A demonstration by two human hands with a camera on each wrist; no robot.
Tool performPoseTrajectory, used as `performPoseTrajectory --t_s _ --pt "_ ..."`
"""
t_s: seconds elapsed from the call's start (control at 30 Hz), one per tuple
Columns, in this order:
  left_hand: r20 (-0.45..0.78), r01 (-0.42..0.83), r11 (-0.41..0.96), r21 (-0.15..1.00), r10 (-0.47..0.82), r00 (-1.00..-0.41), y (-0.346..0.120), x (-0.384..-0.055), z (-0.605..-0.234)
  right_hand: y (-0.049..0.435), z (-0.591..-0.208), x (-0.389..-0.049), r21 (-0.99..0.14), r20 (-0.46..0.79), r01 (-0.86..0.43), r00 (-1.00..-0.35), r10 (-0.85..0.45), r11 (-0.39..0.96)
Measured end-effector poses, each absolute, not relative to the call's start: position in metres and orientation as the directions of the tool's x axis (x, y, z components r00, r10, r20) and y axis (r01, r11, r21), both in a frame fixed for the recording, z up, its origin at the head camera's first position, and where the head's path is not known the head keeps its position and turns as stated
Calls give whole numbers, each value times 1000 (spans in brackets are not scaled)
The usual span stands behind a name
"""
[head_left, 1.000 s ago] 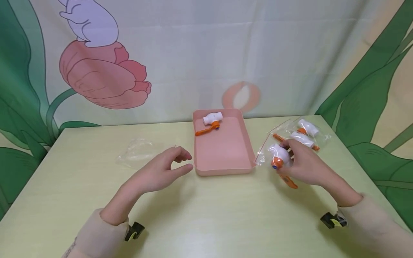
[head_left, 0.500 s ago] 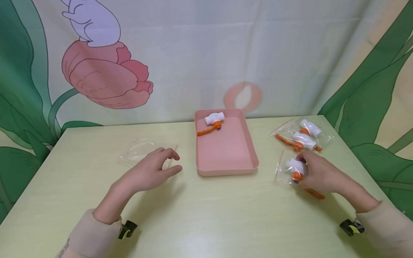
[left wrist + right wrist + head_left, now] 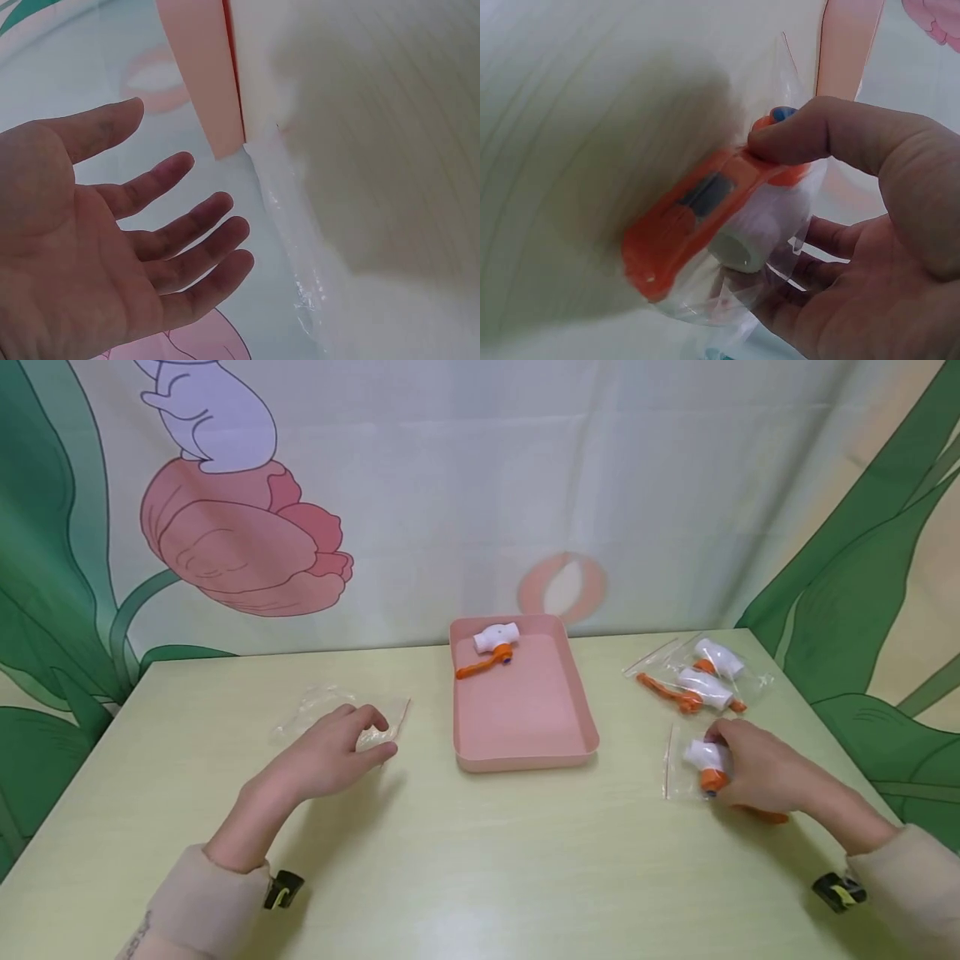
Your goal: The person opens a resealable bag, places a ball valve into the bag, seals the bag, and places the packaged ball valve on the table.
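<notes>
My right hand (image 3: 768, 772) grips a white plastic ball valve (image 3: 703, 757) with an orange handle, packed in a clear zip bag (image 3: 677, 781), at the right of the table. In the right wrist view the thumb presses near the base of the orange handle (image 3: 679, 221), and the other fingers lie behind the white pipe body. My left hand (image 3: 315, 756) holds nothing, its fingers loosely bent and apart. It overlaps a flattened clear plastic bag (image 3: 311, 706) on the left side. An unbagged ball valve (image 3: 495, 639) lies at the far left of a pink tray (image 3: 528, 718).
Behind the right hand, more bagged ball valves (image 3: 705, 687) lie near the table's back right corner. The pink tray stands mid-table, against the back edge. A printed curtain (image 3: 420, 502) hangs behind the table (image 3: 480, 860).
My right hand has moved right and toward me with the bagged ball valve, away from the other bagged valves. My left hand has drawn back left, away from the tray.
</notes>
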State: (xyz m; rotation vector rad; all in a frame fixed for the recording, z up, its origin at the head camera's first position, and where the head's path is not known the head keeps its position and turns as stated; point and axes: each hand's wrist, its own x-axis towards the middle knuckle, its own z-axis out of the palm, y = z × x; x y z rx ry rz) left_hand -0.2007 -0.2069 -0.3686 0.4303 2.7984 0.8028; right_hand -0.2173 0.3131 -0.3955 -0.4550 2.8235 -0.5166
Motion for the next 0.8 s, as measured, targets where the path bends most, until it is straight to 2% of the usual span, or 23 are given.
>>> performPoseTrajectory --t_s 0.4,0.63,0.8 --pt "-145 212 868 448 305 -941 -212 -213 -374 331 -394 -233 -341 -175 -202 -946 -273 918" --pt "-129 296 854 427 382 -915 -218 -223 -381 342 -398 -241 -272 -100 -282 -943 -318 920" --pt "-155 335 871 359 410 -899 -222 -233 -384 346 -401 -245 -264 -70 -297 -943 -326 917"
